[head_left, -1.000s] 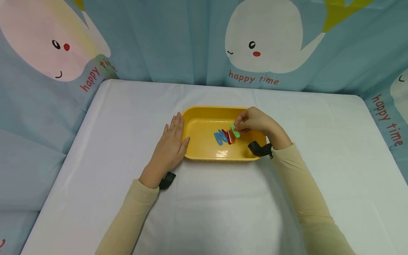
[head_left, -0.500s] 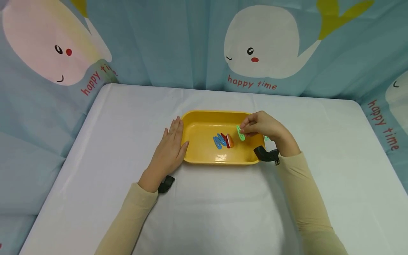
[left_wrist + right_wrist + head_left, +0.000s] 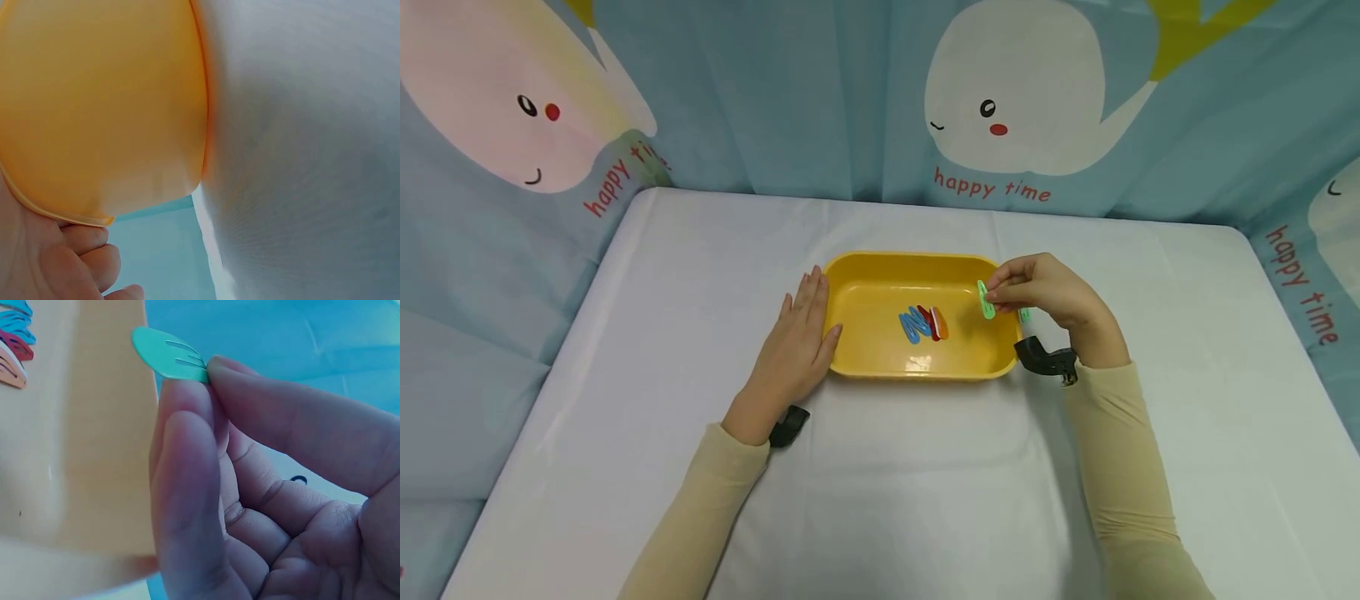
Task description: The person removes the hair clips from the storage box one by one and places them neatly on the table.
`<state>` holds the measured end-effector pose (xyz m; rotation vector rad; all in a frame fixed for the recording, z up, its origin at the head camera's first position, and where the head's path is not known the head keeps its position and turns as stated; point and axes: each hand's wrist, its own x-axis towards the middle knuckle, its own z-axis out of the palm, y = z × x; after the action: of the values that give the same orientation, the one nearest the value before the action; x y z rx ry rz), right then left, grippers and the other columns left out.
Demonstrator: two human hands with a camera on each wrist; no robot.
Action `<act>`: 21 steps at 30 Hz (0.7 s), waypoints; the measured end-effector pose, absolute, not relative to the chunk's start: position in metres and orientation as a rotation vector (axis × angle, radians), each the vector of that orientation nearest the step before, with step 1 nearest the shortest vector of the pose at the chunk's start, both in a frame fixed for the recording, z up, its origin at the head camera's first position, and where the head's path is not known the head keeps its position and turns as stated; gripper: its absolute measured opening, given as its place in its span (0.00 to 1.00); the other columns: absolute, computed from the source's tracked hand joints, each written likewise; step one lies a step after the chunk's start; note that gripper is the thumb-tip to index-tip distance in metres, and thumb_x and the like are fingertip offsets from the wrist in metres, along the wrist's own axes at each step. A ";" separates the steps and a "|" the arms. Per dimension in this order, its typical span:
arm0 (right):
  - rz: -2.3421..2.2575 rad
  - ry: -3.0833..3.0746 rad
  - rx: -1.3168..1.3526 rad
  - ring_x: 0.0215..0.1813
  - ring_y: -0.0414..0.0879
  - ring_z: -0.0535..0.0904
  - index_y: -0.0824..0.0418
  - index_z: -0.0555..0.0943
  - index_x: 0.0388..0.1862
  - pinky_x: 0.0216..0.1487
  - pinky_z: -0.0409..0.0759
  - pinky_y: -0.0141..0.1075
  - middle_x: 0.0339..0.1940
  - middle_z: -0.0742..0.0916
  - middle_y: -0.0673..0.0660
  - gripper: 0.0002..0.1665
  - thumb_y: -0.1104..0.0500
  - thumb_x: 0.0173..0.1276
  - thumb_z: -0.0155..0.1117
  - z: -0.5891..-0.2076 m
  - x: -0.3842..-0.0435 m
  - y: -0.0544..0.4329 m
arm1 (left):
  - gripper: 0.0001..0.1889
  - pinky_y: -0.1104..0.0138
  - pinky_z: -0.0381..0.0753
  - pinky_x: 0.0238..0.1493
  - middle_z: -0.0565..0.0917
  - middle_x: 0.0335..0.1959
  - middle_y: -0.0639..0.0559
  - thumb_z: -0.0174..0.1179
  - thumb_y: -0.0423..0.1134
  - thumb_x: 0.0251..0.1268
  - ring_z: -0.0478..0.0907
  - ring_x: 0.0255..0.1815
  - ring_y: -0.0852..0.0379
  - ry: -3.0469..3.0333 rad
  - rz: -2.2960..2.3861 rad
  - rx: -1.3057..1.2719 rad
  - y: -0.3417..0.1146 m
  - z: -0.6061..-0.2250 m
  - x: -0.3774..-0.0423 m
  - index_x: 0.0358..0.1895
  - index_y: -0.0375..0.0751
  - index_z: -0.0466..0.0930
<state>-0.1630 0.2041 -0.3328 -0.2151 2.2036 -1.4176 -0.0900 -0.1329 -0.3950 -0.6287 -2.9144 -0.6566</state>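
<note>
My right hand pinches a green snap hair clip between thumb and fingertips, above the right end of the yellow tray. In the right wrist view the green clip's slotted, rounded end sticks out past the fingers. My left hand lies with straight fingers along the tray's left rim, holding nothing else. Inside the tray, near its middle, lie blue hair clips, a red one and an orange one, side by side.
A small green piece shows at the tray's right rim, partly covered by the right hand. Black devices sit at the left wrist and right wrist. Beyond the white-covered table hangs a blue whale-print curtain.
My right hand has moved right with the green hair clip, away from the other clips and toward the tray's right rim. The left hand has stayed at the left rim.
</note>
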 end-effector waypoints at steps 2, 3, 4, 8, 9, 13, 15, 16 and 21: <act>-1.438 2.195 -0.209 0.31 0.44 0.81 0.77 0.77 0.40 0.39 0.81 0.33 0.27 0.85 0.53 0.14 0.65 0.63 0.64 -0.333 -0.162 0.207 | 0.33 0.48 0.43 0.70 0.42 0.75 0.36 0.40 0.43 0.75 0.39 0.75 0.44 -2.916 -0.661 -0.626 -0.133 -0.395 -0.091 0.72 0.25 0.40; -1.444 2.194 -0.207 0.31 0.44 0.81 0.77 0.77 0.40 0.39 0.81 0.33 0.27 0.85 0.53 0.14 0.65 0.63 0.64 -0.333 -0.162 0.208 | 0.33 0.47 0.43 0.70 0.42 0.75 0.36 0.40 0.43 0.75 0.39 0.75 0.44 -2.915 -0.664 -0.626 -0.133 -0.395 -0.091 0.72 0.25 0.40; -1.446 2.194 -0.205 0.31 0.44 0.81 0.77 0.77 0.40 0.39 0.81 0.33 0.27 0.85 0.53 0.14 0.64 0.64 0.64 -0.334 -0.161 0.209 | 0.33 0.47 0.43 0.70 0.42 0.75 0.36 0.40 0.43 0.75 0.39 0.75 0.44 -2.915 -0.664 -0.626 -0.133 -0.395 -0.091 0.72 0.25 0.41; -1.443 2.210 -0.217 0.31 0.44 0.80 0.76 0.77 0.40 0.39 0.81 0.33 0.27 0.85 0.53 0.14 0.64 0.64 0.63 -0.336 -0.159 0.215 | 0.34 0.47 0.43 0.70 0.42 0.75 0.37 0.41 0.43 0.75 0.38 0.76 0.46 -2.922 -0.660 -0.623 -0.133 -0.395 -0.090 0.73 0.26 0.40; -1.443 2.218 -0.221 0.31 0.44 0.80 0.76 0.77 0.40 0.39 0.81 0.34 0.27 0.85 0.53 0.13 0.64 0.65 0.63 -0.337 -0.159 0.216 | 0.34 0.47 0.43 0.70 0.42 0.75 0.37 0.41 0.43 0.75 0.38 0.76 0.46 -2.925 -0.658 -0.622 -0.133 -0.395 -0.090 0.73 0.26 0.40; -1.464 2.236 -0.211 0.30 0.45 0.81 0.75 0.77 0.40 0.40 0.82 0.39 0.27 0.85 0.52 0.13 0.63 0.65 0.63 -0.338 -0.156 0.223 | 0.34 0.48 0.43 0.70 0.41 0.75 0.37 0.40 0.44 0.75 0.38 0.76 0.46 -2.931 -0.650 -0.620 -0.133 -0.395 -0.090 0.73 0.26 0.40; -1.485 2.236 -0.196 0.30 0.46 0.82 0.75 0.76 0.40 0.41 0.82 0.40 0.27 0.86 0.52 0.13 0.64 0.65 0.63 -0.339 -0.155 0.226 | 0.34 0.48 0.43 0.70 0.41 0.75 0.37 0.40 0.44 0.75 0.38 0.76 0.46 -2.929 -0.648 -0.621 -0.133 -0.395 -0.090 0.73 0.26 0.40; -1.499 2.237 -0.187 0.30 0.46 0.82 0.75 0.76 0.39 0.40 0.82 0.39 0.27 0.86 0.52 0.12 0.64 0.65 0.63 -0.339 -0.154 0.228 | 0.34 0.48 0.43 0.70 0.41 0.75 0.37 0.40 0.44 0.75 0.38 0.76 0.46 -2.929 -0.649 -0.621 -0.133 -0.395 -0.090 0.73 0.26 0.40; -1.547 2.245 -0.159 0.30 0.46 0.81 0.73 0.77 0.38 0.39 0.81 0.34 0.26 0.86 0.51 0.10 0.65 0.64 0.63 -0.341 -0.153 0.233 | 0.34 0.48 0.43 0.71 0.40 0.75 0.38 0.40 0.44 0.75 0.38 0.76 0.46 -2.940 -0.651 -0.615 -0.134 -0.394 -0.090 0.73 0.26 0.39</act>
<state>-0.1533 0.2335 -0.3406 -0.1585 2.2445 -1.5472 -0.0896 -0.1340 -0.3937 -0.6151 -2.9397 -0.6514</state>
